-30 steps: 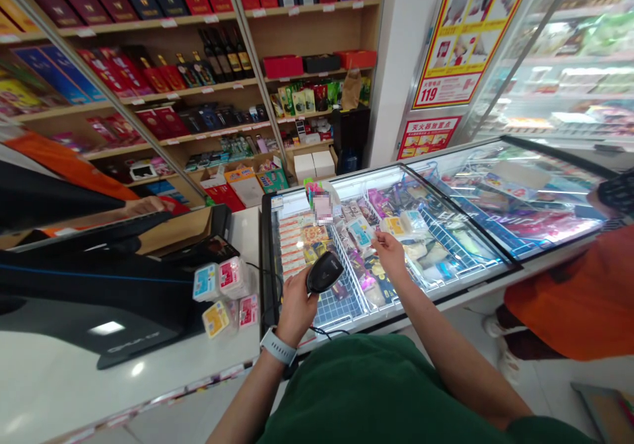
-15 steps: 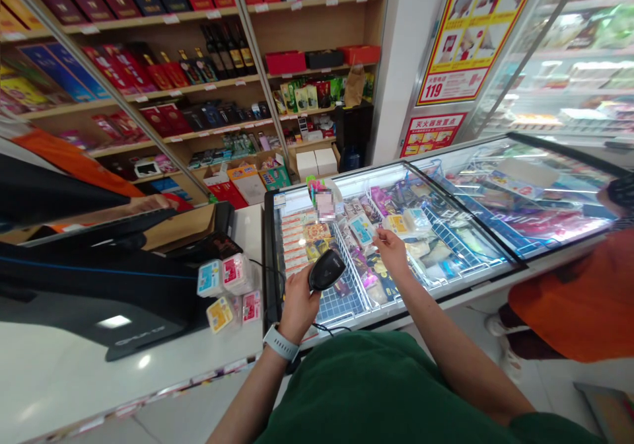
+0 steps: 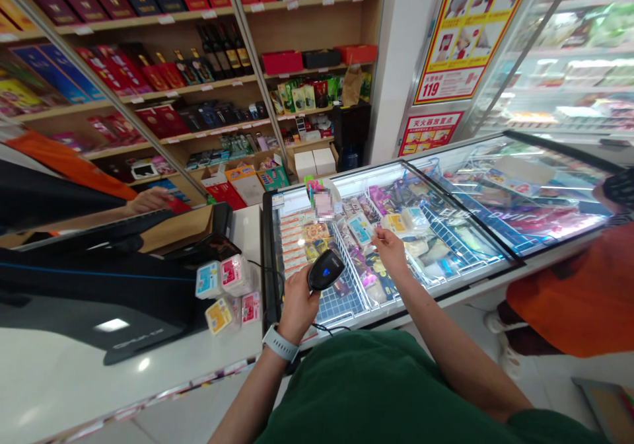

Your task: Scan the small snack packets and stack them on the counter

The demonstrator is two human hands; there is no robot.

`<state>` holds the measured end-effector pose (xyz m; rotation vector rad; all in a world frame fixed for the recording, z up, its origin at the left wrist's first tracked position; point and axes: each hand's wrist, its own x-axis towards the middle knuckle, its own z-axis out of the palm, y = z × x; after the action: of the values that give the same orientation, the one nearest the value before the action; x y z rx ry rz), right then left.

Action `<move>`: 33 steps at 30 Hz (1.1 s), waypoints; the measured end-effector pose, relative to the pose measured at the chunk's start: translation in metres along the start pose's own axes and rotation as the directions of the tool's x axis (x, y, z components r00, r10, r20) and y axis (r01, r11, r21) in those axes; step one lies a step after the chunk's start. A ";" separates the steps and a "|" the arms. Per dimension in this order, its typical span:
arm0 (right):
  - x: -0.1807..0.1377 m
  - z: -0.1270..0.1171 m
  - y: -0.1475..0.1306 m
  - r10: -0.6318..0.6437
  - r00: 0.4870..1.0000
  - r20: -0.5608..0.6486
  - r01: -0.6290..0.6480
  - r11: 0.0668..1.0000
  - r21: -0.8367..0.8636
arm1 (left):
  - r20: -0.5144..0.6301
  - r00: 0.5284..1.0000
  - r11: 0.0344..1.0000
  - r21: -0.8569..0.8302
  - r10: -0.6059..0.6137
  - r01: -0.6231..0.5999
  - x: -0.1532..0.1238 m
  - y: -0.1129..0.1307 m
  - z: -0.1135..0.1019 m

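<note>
Trainee: Where is the scanner (image 3: 325,269), and which way does it point?

Technician: Mid-frame, over the freezer (image 3: 268,252). Its long axis runs from lower left to upper right; the broad head is directed toward the blue-labelled pack (image 3: 360,230).

Trainee: State of the hands?

Technician: The left hand (image 3: 298,302) is wrapped around the scanner's handle. The right hand (image 3: 391,252), right of centre, is nearly closed, its fingertips pinching the pack's lower-right edge. The pack's longer axis appears to slope from upper left to lower right, label toward the camera.

Trainee: What is obscured?

Technician: Fingers cover most of the handle, and the scanning window is out of sight. The label's print is too small to read. A pixelated patch (image 3: 323,205) masks an item left of the pack.

Trainee: Materials?

Technician: Scanner: smooth, dark, rounded shell; blue light on top. Pack: flat, roughly rectangular. Freezer: glass panels, dark frame, wire basket (image 3: 352,271) inside. Left wrist: pale perforated band (image 3: 281,342).
</note>
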<state>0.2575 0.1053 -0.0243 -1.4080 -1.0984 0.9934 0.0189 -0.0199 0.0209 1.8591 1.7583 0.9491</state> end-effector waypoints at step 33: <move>0.001 0.014 0.020 0.013 0.997 0.081 -0.015 1.000 0.023 | -0.056 0.998 0.997 -0.075 -0.024 0.020 -0.006 0.005 -0.004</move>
<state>0.2461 0.1085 -0.0456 -1.3682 -1.1334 1.0779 0.0195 -0.0270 0.0261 1.7798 1.7479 1.0537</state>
